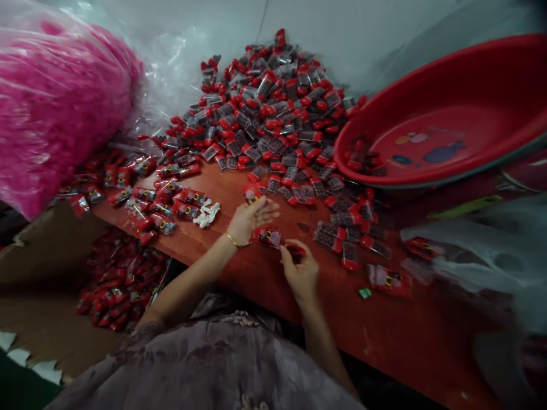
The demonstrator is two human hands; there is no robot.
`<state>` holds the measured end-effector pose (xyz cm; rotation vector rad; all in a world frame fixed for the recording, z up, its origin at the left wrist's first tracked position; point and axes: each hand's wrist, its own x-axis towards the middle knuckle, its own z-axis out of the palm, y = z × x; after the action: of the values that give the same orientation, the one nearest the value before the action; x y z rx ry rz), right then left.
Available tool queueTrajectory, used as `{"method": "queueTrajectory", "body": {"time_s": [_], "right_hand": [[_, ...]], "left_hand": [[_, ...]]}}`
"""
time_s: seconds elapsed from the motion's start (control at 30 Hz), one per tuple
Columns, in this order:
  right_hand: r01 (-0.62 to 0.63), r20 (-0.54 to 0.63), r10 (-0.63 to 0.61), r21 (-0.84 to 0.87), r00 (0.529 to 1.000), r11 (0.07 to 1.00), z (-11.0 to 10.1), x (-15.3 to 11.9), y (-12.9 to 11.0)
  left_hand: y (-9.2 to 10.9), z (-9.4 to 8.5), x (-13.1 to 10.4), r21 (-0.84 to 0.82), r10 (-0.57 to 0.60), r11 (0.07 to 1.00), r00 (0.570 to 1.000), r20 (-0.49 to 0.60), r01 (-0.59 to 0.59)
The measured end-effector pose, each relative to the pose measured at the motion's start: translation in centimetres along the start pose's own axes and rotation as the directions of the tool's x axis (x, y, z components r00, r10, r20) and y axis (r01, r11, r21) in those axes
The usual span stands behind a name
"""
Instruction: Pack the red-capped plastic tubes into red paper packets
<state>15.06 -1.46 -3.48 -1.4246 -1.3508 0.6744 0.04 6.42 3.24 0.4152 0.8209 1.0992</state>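
Note:
Over the red-brown table [333,290], my left hand [252,219] has its fingers stretched out, a yellow bangle on the wrist. A small red packet [253,193] lies just beyond its fingers. Another red printed packet [267,236] is between my two hands. My right hand [300,270] has its thumb and forefinger curled at the right end of that packet, and what they pinch is too small to make out. Behind the hands rises a large heap of clear tubes with red caps [265,114].
A red basin [444,114] leans at the right with some tubes inside. Packed red packets [162,205] and a white crumpled piece [207,214] lie left. A pink-filled bag [60,97] stands far left, above a carton [55,285] of packets. A flat packet [388,280] lies right.

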Motion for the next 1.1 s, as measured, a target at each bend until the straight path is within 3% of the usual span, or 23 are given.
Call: {"method": "queueTrajectory", "body": {"time_s": [0.07,0.17,0.23,0.33,0.4,0.43,0.5,0.57,0.63,0.67,0.73,0.8,0.83,0.9,0.97,1.1], "right_hand": [[-0.101,-0.035,0.105,0.099,0.994,0.99,-0.8,0.4,0.0],[-0.186,-0.046,0.205,0.267,0.978,0.946,-1.3,0.6,0.2],[-0.212,-0.041,0.247,0.391,0.968,0.896,-1.2,0.7,0.4],[-0.238,0.009,0.283,0.569,0.959,0.787,-0.7,0.8,0.0],[-0.255,0.065,0.286,0.667,0.956,0.7,-0.5,0.9,-0.6],[-0.267,0.096,0.285,0.705,0.954,0.657,-0.5,0.9,-1.0],[-0.306,0.168,0.283,0.764,0.944,0.568,-0.7,1.0,-1.6],[-0.363,0.247,0.289,0.801,0.925,0.476,-1.0,1.1,-2.1],[-0.404,0.296,0.301,0.817,0.906,0.411,-1.3,1.2,-2.3],[-0.412,0.303,0.309,0.819,0.902,0.399,-1.5,1.2,-2.3],[-0.414,0.294,0.325,0.812,0.899,0.411,-1.8,1.2,-2.1],[-0.418,0.287,0.335,0.797,0.897,0.436,-2.1,1.1,-1.6],[-0.422,0.287,0.339,0.786,0.896,0.451,-2.2,1.0,-1.4],[-0.432,0.286,0.346,0.759,0.894,0.488,-2.3,0.9,-0.8],[-0.443,0.283,0.358,0.725,0.89,0.527,-2.2,0.8,-0.4],[-0.442,0.245,0.395,0.703,0.886,0.557,-1.8,0.7,0.1]], "left_hand": [[3.2,-2.6,-0.2,0.056,0.067,0.996,0.994,-0.081,-0.063],[8.1,-7.2,-0.4,0.024,0.164,0.986,0.952,-0.259,-0.164],[10.6,-9.9,-0.5,-0.036,0.286,0.944,0.867,-0.409,-0.328],[13.0,-12.7,-1.2,-0.086,0.476,0.779,0.674,-0.565,-0.622],[13.2,-13.4,-1.6,-0.072,0.546,0.706,0.606,-0.579,-0.704],[12.8,-13.4,-1.8,-0.059,0.572,0.694,0.599,-0.56,-0.717],[11.1,-12.6,-1.8,-0.021,0.598,0.722,0.638,-0.485,-0.692],[8.5,-10.9,-1.7,0.087,0.587,0.794,0.72,-0.37,-0.602],[5.7,-9.1,-1.6,0.398,0.538,0.819,0.796,-0.279,-0.414],[4.6,-8.4,-1.7,0.602,0.559,0.723,0.799,-0.222,-0.339],[3.3,-7.7,-2.0,0.908,0.655,0.354,0.753,-0.069,-0.225],[3.4,-8.1,-2.6,0.995,0.729,-0.025,0.679,0.087,-0.1],[3.7,-8.5,-3.0,0.987,0.744,-0.156,0.653,0.143,-0.037],[4.6,-9.6,-3.8,0.948,0.726,-0.317,0.654,0.213,0.042],[5.1,-10.6,-4.3,0.91,0.656,-0.413,0.707,0.263,0.045],[4.2,-11.8,-3.7,0.873,0.523,-0.487,0.797,0.303,-0.013]]}}
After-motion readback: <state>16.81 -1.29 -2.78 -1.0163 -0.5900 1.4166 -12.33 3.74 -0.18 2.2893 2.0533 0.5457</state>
